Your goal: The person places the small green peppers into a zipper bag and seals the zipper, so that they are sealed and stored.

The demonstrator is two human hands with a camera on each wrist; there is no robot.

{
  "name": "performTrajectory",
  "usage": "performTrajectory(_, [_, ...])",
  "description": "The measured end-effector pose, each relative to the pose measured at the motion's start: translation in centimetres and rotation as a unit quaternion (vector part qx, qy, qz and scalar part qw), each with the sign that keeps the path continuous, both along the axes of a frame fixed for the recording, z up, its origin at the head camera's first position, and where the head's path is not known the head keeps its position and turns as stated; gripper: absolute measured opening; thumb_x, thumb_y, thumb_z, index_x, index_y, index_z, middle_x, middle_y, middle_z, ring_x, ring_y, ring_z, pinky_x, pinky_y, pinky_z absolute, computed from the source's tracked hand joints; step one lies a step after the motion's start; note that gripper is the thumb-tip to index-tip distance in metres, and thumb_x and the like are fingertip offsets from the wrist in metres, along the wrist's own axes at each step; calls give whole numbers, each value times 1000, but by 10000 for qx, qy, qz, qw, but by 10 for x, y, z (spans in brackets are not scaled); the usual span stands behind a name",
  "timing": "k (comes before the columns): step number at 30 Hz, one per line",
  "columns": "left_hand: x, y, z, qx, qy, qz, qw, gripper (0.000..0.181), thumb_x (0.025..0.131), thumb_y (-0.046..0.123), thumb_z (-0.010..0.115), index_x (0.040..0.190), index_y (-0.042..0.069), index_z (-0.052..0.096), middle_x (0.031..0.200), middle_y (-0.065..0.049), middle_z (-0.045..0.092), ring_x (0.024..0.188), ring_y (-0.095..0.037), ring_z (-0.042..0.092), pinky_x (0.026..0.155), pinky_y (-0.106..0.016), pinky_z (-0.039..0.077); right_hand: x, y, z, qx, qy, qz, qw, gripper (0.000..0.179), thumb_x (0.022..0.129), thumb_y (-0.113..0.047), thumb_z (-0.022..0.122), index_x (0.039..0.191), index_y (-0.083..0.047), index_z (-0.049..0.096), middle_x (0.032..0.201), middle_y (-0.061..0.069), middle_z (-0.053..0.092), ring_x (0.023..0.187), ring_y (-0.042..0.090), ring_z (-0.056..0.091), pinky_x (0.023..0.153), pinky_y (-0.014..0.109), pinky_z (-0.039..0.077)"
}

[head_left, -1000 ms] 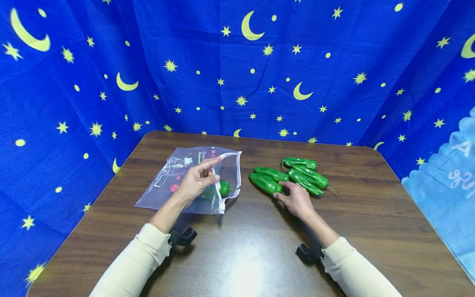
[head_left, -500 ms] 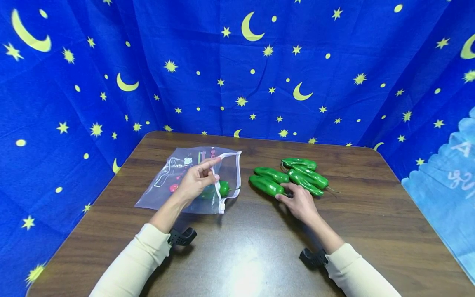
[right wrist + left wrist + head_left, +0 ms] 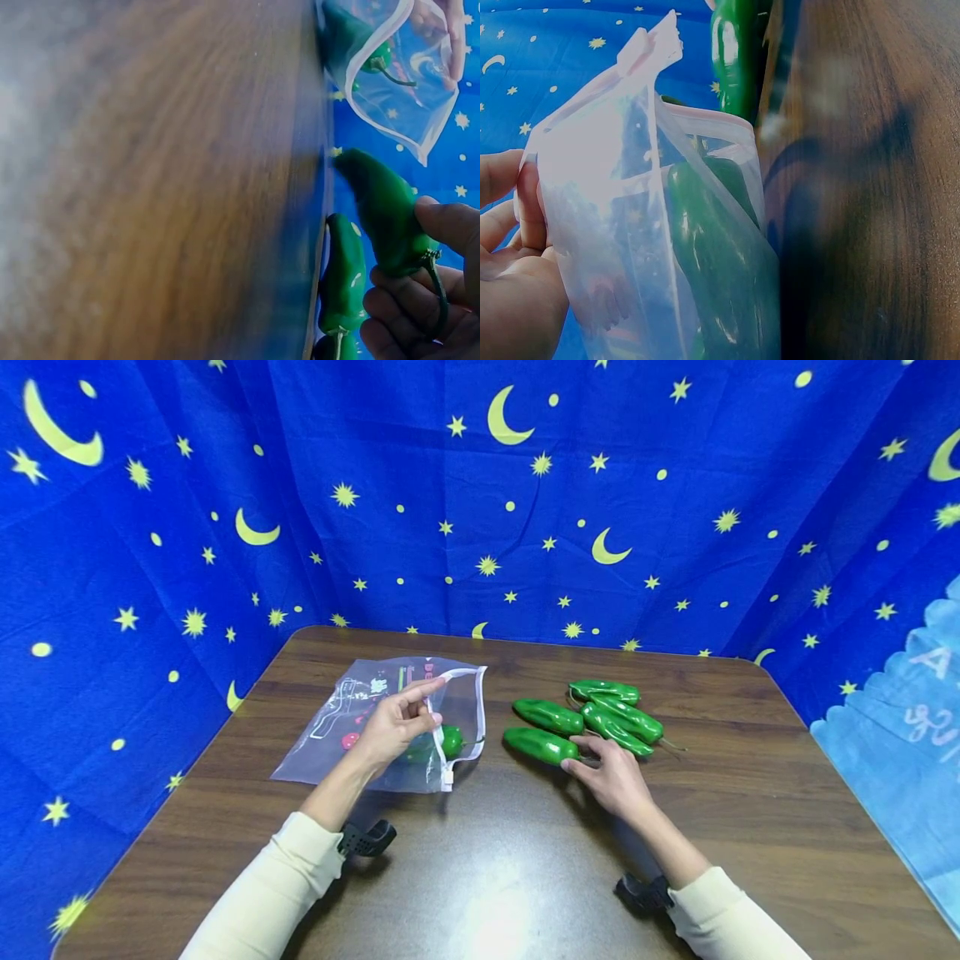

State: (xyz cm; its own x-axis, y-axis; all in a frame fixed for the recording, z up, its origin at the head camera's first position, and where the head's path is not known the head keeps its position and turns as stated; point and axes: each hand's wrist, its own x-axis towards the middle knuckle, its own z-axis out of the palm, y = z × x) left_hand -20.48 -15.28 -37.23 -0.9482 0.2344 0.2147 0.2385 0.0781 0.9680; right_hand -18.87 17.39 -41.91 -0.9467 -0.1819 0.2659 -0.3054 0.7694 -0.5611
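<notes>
My left hand (image 3: 393,727) pinches the white-edged mouth of a clear zip bag (image 3: 318,747) and keeps it raised. Inside the bag lies a green pepper (image 3: 720,247), its stem toward the opening. To the right, my right hand (image 3: 613,777) grips another green pepper (image 3: 538,746) by its stem end, between thumb and fingers. The right wrist view shows that pepper (image 3: 390,217) with its tip pointing at the bag mouth and its stem hanging over the fingers. Just behind it rests a loose green pepper (image 3: 547,716).
Several more green peppers (image 3: 615,714) lie close together behind my right hand. The brown wooden table (image 3: 495,827) ends at a blue curtain (image 3: 420,527) with moons and stars. A light-blue cloth (image 3: 892,727) hangs at the right.
My right hand has drawn slightly toward me and to the right, turning the gripped pepper and parting it from the one behind. The left hand and bag stay almost still.
</notes>
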Motion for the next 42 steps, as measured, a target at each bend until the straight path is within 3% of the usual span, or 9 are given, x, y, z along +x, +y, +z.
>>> performTrajectory(24, [1,0,-1,10,-32,56,10000,55,83,-5,60,136,-1,47,117,-17,49,70,-2,46,59,-13,38,25,-1,13,-437,195,358,9982,40,78,-22,75,116,-12,67,111,8,70,108,26,62,88,46,49])
performTrajectory(31, [1,-1,0,-5,27,28,10000,54,84,-5,60,136,-1,47,125,-20,46,70,-1,46,60,-14,39,28,-5,13,-543,159,465,9973,41,78,-23,75,116,-10,66,113,10,69,110,28,61,90,47,49])
performTrajectory(42, [2,0,-1,58,13,29,10000,54,83,-6,59,136,-1,47,120,-18,48,70,-2,46,60,-13,38,26,-17,13,-546,65,540,9970,41,79,-26,75,116,-12,67,110,7,70,106,26,63,88,45,50])
